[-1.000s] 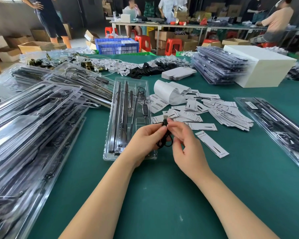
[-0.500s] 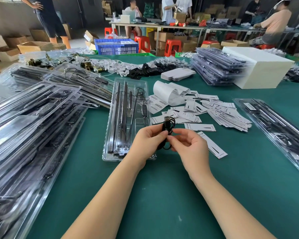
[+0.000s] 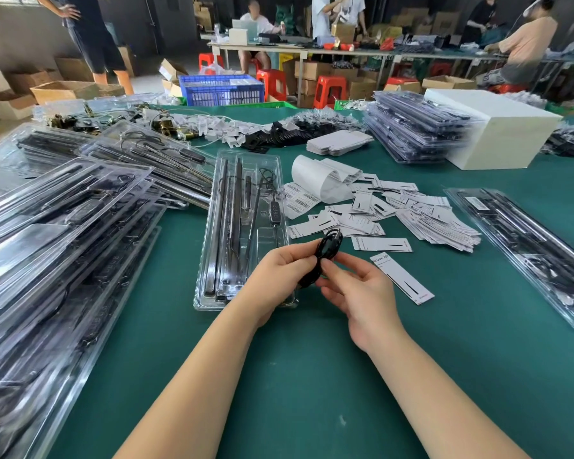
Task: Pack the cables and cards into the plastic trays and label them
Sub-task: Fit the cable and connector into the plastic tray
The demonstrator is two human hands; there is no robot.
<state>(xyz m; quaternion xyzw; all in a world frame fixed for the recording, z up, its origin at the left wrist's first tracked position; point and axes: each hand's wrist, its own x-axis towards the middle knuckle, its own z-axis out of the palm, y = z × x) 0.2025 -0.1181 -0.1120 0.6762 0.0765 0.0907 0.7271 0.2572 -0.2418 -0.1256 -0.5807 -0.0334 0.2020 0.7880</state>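
The left hand (image 3: 280,274) and right hand (image 3: 358,289) together pinch a small black cable (image 3: 327,250), wound into a tight glossy bundle, above the green table (image 3: 312,376). It sits just at the near right corner of the open clear tray (image 3: 209,226), which holds long dark rods. White cards (image 3: 401,279) lie scattered at two o'clock from the hands

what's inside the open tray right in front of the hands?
The open tray holds long dark bars on its left side and a thin cable with an inline controller on its right. The left hand covers its near right corner.
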